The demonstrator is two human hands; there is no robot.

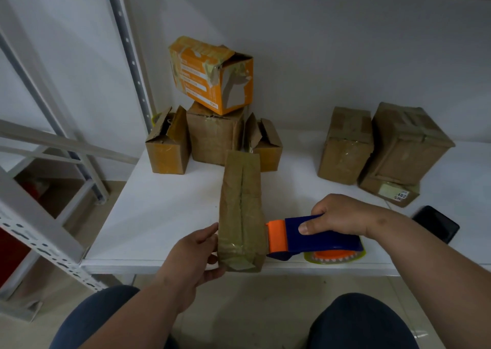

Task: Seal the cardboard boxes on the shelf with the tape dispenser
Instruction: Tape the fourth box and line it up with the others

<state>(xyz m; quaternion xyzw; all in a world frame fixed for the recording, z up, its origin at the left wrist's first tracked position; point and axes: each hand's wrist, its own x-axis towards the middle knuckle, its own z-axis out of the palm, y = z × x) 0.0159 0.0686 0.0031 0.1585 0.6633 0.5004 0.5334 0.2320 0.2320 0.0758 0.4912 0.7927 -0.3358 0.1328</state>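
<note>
A long brown cardboard box (241, 210) lies on the white shelf (159, 216) with its near end at the shelf's front edge and its top seam running away from the viewer. The left hand (195, 253) is pressed against the box's near left side, fingers spread flat on the cardboard and thumb below the near corner, steadying it rather than gripping around it. The right hand (337, 216) is clenched around the blue handle of the tape dispenser (313, 238), whose orange front end touches the box's near right side; the tape roll sits low at the dispenser's right end, resting on the shelf. At the far left stands a cluster of small brown boxes, two with flaps open, and a battered orange box (212, 75) tilted on top of the middle one. At the far right two taller brown boxes (385, 144) stand side by side, touching. A dark phone (435, 222) lies on the shelf right of the right wrist.
</note>
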